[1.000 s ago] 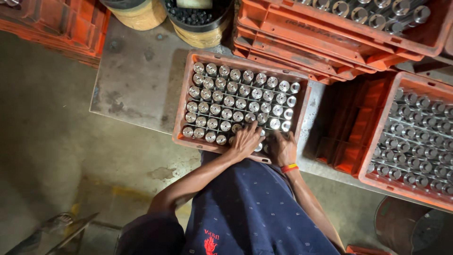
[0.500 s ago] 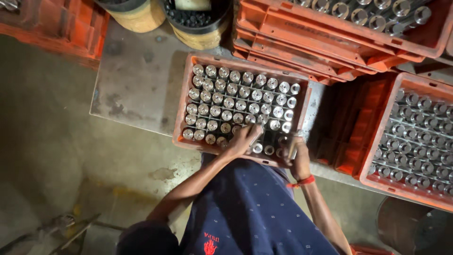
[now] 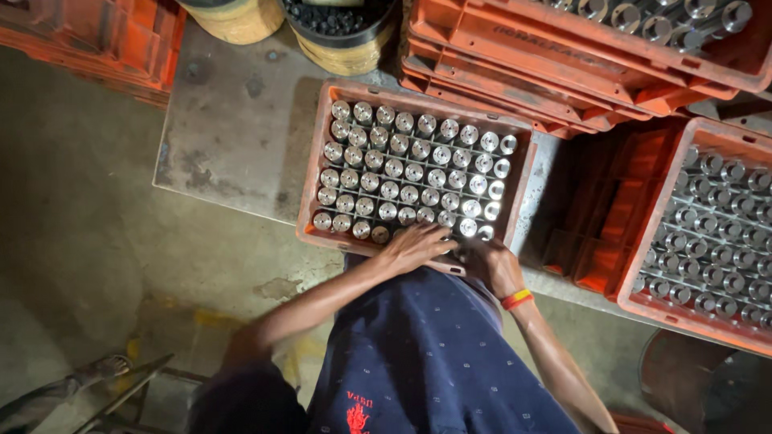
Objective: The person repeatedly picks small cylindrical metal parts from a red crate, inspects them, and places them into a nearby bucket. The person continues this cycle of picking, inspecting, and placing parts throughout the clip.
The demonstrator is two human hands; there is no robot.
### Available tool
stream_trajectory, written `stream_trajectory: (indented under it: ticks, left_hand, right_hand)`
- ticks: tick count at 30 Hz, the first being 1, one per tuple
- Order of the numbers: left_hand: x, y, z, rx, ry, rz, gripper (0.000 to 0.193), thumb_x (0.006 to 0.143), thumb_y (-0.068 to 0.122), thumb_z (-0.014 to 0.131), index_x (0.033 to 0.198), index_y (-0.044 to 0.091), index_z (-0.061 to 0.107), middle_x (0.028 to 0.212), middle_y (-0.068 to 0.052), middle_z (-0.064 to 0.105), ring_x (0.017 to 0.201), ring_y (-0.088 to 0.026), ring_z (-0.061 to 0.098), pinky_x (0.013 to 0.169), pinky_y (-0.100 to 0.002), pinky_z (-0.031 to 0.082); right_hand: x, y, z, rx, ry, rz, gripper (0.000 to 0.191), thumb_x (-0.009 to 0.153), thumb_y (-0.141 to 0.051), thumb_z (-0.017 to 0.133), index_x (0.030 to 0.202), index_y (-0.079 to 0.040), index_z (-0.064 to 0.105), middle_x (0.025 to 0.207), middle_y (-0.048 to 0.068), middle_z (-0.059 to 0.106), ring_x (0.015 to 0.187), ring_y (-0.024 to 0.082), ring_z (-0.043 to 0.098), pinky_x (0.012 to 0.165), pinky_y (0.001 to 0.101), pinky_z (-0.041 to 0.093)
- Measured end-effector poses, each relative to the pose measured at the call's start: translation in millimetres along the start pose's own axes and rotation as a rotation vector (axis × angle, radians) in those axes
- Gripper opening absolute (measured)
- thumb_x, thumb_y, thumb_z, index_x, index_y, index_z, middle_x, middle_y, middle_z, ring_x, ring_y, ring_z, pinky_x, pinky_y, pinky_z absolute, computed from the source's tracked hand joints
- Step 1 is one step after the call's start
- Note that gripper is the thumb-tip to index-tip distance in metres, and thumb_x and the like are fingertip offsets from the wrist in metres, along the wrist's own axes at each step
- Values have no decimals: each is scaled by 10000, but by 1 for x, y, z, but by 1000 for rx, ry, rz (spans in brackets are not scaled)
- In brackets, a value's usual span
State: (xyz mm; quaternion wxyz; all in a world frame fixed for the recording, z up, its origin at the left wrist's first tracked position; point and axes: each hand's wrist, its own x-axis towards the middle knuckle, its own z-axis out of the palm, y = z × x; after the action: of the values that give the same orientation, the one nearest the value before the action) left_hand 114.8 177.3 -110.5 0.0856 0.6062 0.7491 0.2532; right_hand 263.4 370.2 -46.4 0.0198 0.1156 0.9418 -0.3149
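Hands, left hand [image 3: 414, 245] and right hand [image 3: 490, 264], lie spread flat on metal cylinders [image 3: 410, 173] at crate [image 3: 310, 185] near edge

Floor [image 3: 72, 209]: bare concrete, stained and dusty, darker toward 7 o'clock; metal plate [image 3: 233, 137] lies flat at 11 o'clock, scuffed grey; stacked orange crates [image 3: 515, 56] at 1 o'clock; further orange crate [image 3: 88, 40] at 10 o'clock; two round tubs [image 3: 338, 36] at 12 o'clock; light falls from above, brightest at centre, dim at edges.

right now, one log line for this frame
left hand: on metal parts | right hand: at orange crate near edge | grip: unclear
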Motion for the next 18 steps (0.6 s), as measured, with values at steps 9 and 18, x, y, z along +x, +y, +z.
stream_trajectory:
  ticks: [9,18]
  left_hand:
    - [30,-5,-6,148,-268,217,375,997,359,641,1246,79,646,1420,-137,565,953,-272,701,724,-430,571]
    - [47,22,-101,-821,156,-349,332,1062,504,657,1111,179,703,916,-30,720,810,-127,693,713,-308,565]
  right_hand:
    - [14,-3,-12,-15,-158,-9,265,872,-316,748,1044,-116,727,912,146,702,767,297,707,676,416,575]
    - [-20,39,-37,1060,289,325,406,1072,-419,659,1238,-49,628,1000,113,628,860,199,562,765,370,448]
